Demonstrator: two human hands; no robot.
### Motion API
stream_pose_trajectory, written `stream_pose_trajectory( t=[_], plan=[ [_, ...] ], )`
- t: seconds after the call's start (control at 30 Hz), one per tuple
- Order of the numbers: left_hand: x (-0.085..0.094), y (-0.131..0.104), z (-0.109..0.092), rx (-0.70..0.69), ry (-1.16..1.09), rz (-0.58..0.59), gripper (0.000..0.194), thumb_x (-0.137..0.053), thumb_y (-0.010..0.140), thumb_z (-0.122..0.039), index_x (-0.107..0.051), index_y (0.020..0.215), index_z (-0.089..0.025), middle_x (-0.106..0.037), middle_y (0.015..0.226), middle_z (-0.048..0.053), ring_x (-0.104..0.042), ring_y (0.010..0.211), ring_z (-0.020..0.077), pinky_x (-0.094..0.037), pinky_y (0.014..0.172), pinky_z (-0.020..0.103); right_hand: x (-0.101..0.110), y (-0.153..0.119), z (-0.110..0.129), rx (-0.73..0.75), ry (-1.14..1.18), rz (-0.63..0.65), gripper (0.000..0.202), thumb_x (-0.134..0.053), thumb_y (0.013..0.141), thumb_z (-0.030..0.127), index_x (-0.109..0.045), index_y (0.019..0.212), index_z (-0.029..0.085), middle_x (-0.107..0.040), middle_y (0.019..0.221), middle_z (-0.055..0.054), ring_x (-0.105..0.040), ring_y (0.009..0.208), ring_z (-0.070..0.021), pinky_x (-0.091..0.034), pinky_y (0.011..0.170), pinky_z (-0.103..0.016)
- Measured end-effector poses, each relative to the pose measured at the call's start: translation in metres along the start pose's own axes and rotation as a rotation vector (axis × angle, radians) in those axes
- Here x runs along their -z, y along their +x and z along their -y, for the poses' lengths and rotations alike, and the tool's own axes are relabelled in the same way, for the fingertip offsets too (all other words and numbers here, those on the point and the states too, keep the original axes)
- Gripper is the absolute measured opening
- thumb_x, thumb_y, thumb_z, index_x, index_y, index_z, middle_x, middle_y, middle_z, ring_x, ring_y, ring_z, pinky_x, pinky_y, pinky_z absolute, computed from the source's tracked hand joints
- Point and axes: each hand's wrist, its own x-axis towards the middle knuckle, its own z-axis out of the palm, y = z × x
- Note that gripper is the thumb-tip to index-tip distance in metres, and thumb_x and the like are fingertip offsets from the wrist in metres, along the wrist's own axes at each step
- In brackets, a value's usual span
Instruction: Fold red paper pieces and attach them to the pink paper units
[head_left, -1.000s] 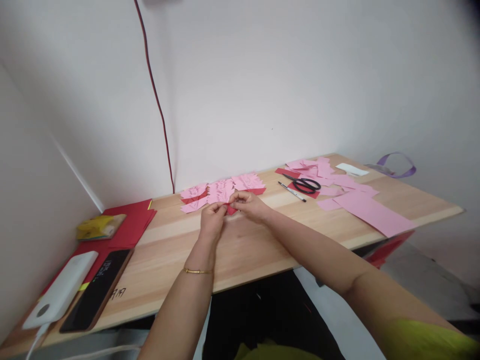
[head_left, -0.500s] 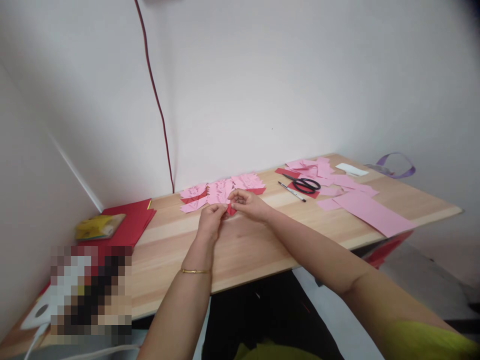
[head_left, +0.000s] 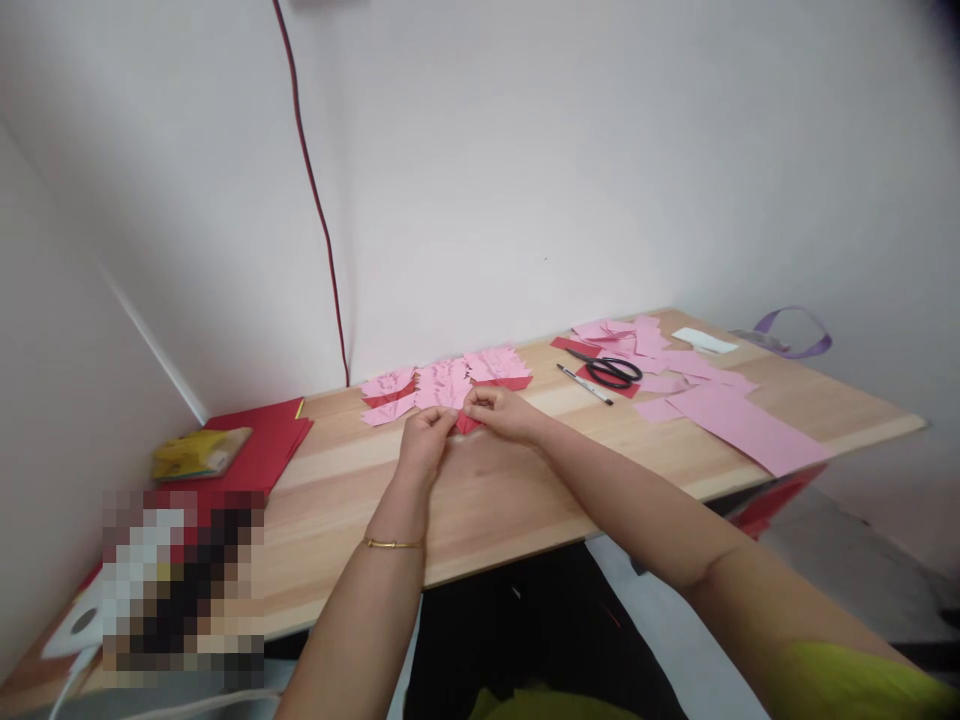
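A small folded piece of red paper [head_left: 469, 423] is pinched between my two hands, just above the wooden table. My left hand [head_left: 424, 440] has its thumb and fingertips closed on the paper's left side. From the right, my right hand [head_left: 504, 412] grips the same paper with thumb and forefinger, the other fingers curled. Part of the paper is hidden by my fingers. Right behind my hands lie rows of pink folded paper pieces [head_left: 441, 382] with some red ones [head_left: 510, 384] among them.
Black-handled scissors [head_left: 613, 372] and a pen [head_left: 585, 385] lie to the right, near pink paper scraps [head_left: 652, 340] and a larger pink sheet [head_left: 750, 428]. Red sheets [head_left: 262, 440] with a yellow packet [head_left: 196, 453] on them are at the left. A wall stands behind the table [head_left: 337, 520].
My right hand's fingers have come down and closed more tightly on the red paper, leaving more of it showing. My left hand stays nearly in place.
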Motion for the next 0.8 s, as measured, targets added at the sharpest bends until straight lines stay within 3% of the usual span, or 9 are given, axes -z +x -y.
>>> stream_pose_trajectory(
  t=[0.3,0.43,0.6,0.8],
  plan=[
    [-0.001,0.001,0.003,-0.025,-0.046,0.101,0.019,-0.065,0.066,-0.032,-0.059,0.060,-0.015,-0.053,0.057,-0.002,-0.044,0.056,0.0098,-0.036,0.057,0.022,-0.001,0.001,-0.006,0.053,0.075,0.038,0.014,-0.052,0.077,0.029,-0.054,0.073,0.016,-0.050,0.069,0.003,-0.045,0.066,-0.0105,-0.035,0.065,-0.023],
    [0.000,0.002,0.004,-0.033,-0.051,0.102,0.017,-0.064,0.066,-0.030,-0.058,0.061,-0.015,-0.052,0.057,-0.002,-0.043,0.056,0.0094,-0.036,0.058,0.022,-0.001,0.000,-0.009,-0.006,0.169,0.083,0.019,-0.050,0.080,0.035,-0.054,0.076,0.017,-0.050,0.070,0.003,-0.044,0.066,-0.0103,-0.035,0.066,-0.023],
    [0.001,0.000,0.000,-0.098,0.089,0.056,0.017,-0.063,0.068,-0.028,-0.058,0.058,-0.015,-0.053,0.056,-0.002,-0.044,0.056,0.0100,-0.037,0.058,0.022,0.000,0.000,-0.012,-0.022,0.091,0.067,0.026,-0.049,0.083,0.040,-0.055,0.075,0.017,-0.050,0.069,0.003,-0.044,0.066,-0.0103,-0.035,0.066,-0.023],
    [0.001,-0.001,0.002,-0.099,0.096,0.114,0.019,-0.064,0.070,-0.032,-0.060,0.063,-0.015,-0.055,0.060,-0.001,-0.046,0.058,0.0105,-0.037,0.058,0.022,-0.001,0.000,-0.014,0.051,0.046,0.071,0.018,-0.051,0.082,0.033,-0.055,0.076,0.017,-0.050,0.070,0.003,-0.045,0.067,-0.0101,-0.035,0.065,-0.022]
  ],
)
